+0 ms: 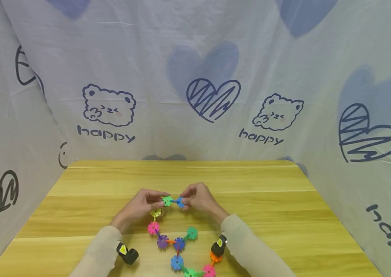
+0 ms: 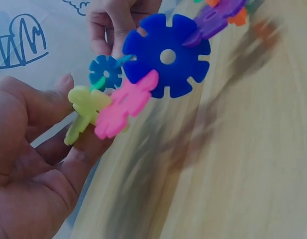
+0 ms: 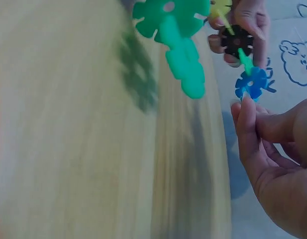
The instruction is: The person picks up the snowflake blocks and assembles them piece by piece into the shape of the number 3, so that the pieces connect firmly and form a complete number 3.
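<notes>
Slotted plastic snowflake discs are joined edge to edge into a colourful chain. My left hand (image 1: pixel 141 203) pinches a green snowflake disc (image 1: pixel 167 201) near the chain's upper end, with a yellow disc (image 1: pixel 156 212) just below its fingers. With thumb and fingertips my right hand (image 1: pixel 200 198) holds a blue snowflake disc (image 1: pixel 180 202), linked to the green one by a blue piece. The right wrist view shows this blue disc (image 3: pixel 252 82) at the fingertips. From the yellow disc the chain runs down through a pink disc (image 1: pixel 153 228) and a purple disc (image 1: pixel 162 241).
Lower on the wooden table (image 1: pixel 268 215), the chain continues past a dark blue disc (image 1: pixel 179 243), with a teal disc (image 1: pixel 192 233) branching off. An orange disc (image 1: pixel 216 257) sits partly behind the right wrist camera (image 1: pixel 219 246). Printed cloth (image 1: pixel 160 115) hangs behind the table.
</notes>
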### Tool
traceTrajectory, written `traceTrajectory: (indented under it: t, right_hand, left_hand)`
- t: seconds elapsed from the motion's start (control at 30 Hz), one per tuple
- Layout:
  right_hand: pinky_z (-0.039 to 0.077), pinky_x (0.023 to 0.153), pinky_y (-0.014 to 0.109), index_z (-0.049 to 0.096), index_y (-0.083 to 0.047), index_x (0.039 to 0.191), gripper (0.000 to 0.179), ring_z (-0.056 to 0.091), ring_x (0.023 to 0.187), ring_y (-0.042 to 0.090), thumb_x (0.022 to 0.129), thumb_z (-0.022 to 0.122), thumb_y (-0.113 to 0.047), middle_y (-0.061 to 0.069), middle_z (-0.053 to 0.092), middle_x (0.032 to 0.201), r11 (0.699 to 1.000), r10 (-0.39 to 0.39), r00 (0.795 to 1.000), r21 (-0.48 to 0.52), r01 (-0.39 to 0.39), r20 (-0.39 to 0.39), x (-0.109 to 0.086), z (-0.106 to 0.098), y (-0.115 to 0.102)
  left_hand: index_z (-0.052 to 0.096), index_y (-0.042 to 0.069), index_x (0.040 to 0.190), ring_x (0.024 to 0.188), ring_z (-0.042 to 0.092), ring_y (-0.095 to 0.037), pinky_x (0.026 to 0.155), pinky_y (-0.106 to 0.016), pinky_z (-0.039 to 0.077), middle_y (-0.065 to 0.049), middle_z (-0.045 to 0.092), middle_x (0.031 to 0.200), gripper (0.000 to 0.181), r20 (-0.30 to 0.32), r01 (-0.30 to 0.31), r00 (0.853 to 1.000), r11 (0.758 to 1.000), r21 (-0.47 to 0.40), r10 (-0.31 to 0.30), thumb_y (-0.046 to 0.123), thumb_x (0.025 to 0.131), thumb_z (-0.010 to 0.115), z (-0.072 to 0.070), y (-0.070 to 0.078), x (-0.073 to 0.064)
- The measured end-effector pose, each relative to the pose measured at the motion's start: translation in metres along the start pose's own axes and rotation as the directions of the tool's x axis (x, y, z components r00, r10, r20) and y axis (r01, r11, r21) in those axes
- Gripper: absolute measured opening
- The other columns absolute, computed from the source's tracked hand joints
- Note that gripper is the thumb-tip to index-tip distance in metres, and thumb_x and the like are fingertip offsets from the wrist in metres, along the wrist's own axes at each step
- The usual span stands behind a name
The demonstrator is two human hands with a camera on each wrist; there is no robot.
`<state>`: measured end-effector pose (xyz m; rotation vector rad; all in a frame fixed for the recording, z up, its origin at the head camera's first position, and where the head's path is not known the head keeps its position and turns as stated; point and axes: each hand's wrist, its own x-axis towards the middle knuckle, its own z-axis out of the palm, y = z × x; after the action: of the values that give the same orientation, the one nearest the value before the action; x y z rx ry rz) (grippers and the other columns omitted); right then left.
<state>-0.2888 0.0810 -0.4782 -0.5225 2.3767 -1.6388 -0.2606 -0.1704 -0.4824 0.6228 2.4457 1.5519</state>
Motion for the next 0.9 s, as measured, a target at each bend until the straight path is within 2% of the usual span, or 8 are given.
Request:
traceTrajectory:
  t: [0.17,0.27,0.37,0.43,0.6,0.73,0.83,0.9]
  right_hand:
    - [0.065,0.069,0.038,0.074,0.005,0.102,0.010,0.072,0.064,0.015,0.093,0.071,0.005,0.017,0.075,0.095,1.000,0.004,1.000,0.009,-0.004,0.005,0.001,-0.001,0.003]
    - [0.065,0.072,0.039,0.073,0.004,0.110,0.015,0.074,0.069,0.021,0.095,0.070,0.001,0.019,0.074,0.095,1.000,0.007,1.000,0.025,-0.007,0.019,0.001,-0.005,0.003]
    - [0.065,0.073,0.039,0.070,0.003,0.118,0.021,0.075,0.078,0.029,0.098,0.067,-0.003,0.020,0.074,0.100,0.999,-0.020,0.999,-0.044,0.022,0.035,-0.002,-0.011,0.002]
    - [0.064,0.072,0.035,0.070,0.001,0.119,0.022,0.074,0.081,0.031,0.099,0.066,-0.004,0.018,0.074,0.102,0.987,-0.062,0.997,-0.146,0.068,0.044,-0.006,-0.017,0.000]
    - [0.058,0.075,0.024,0.075,-0.003,0.111,0.015,0.070,0.083,0.019,0.099,0.068,-0.008,0.008,0.075,0.099,0.888,-0.174,0.979,-0.413,0.203,0.108,-0.022,-0.032,-0.007]
    - [0.058,0.075,0.022,0.076,-0.004,0.105,0.011,0.069,0.082,0.016,0.097,0.070,-0.006,0.006,0.076,0.096,0.815,-0.216,0.953,-0.498,0.295,0.211,-0.037,-0.040,-0.012]
    - [0.058,0.074,0.021,0.076,-0.005,0.105,0.014,0.069,0.085,0.016,0.093,0.070,-0.001,0.007,0.077,0.099,0.756,-0.236,0.921,-0.536,0.375,0.310,-0.049,-0.041,-0.013]
    - [0.057,0.078,0.021,0.077,-0.007,0.106,0.018,0.069,0.089,0.016,0.090,0.073,-0.001,0.005,0.076,0.104,0.701,-0.235,0.896,-0.573,0.425,0.376,-0.057,-0.038,-0.012]
  left_hand:
    - [0.063,0.001,0.137,0.103,0.071,-0.033,0.086,-0.029,0.059,-0.021,0.073,0.112,0.039,-0.002,-0.001,1.000,1.000,0.004,0.001,0.016,0.102,0.065,0.001,-0.002,0.002]
    - [0.063,0.003,0.138,0.106,0.071,-0.033,0.090,-0.033,0.059,-0.020,0.073,0.113,0.038,-0.019,0.012,1.000,1.000,0.011,-0.012,0.017,0.102,0.065,-0.001,-0.003,0.003]
    - [0.062,0.005,0.138,0.107,0.071,-0.031,0.092,-0.039,0.059,-0.019,0.074,0.115,0.039,-0.060,0.060,0.996,0.998,-0.007,-0.061,0.018,0.101,0.066,-0.004,-0.004,0.002]
    - [0.060,0.005,0.140,0.108,0.071,-0.030,0.094,-0.043,0.059,-0.019,0.074,0.118,0.041,-0.095,0.096,0.991,0.995,-0.018,-0.098,0.018,0.102,0.066,-0.007,-0.006,0.000]
    - [0.056,0.002,0.144,0.113,0.070,-0.033,0.088,-0.043,0.062,-0.023,0.072,0.124,0.046,-0.159,0.167,0.971,0.983,-0.071,-0.177,0.018,0.102,0.065,-0.017,-0.013,-0.008]
    - [0.052,-0.001,0.146,0.113,0.070,-0.033,0.077,-0.042,0.065,-0.028,0.068,0.128,0.048,-0.179,0.204,0.958,0.971,-0.128,-0.225,0.016,0.102,0.065,-0.025,-0.017,-0.013]
    - [0.049,-0.002,0.147,0.112,0.070,-0.031,0.076,-0.041,0.065,-0.030,0.066,0.130,0.051,-0.189,0.221,0.951,0.965,-0.144,-0.246,0.017,0.102,0.065,-0.028,-0.019,-0.016]
    - [0.047,-0.001,0.149,0.111,0.069,-0.031,0.077,-0.042,0.065,-0.031,0.065,0.130,0.053,-0.194,0.225,0.948,0.962,-0.155,-0.253,0.017,0.103,0.065,-0.029,-0.019,-0.019]
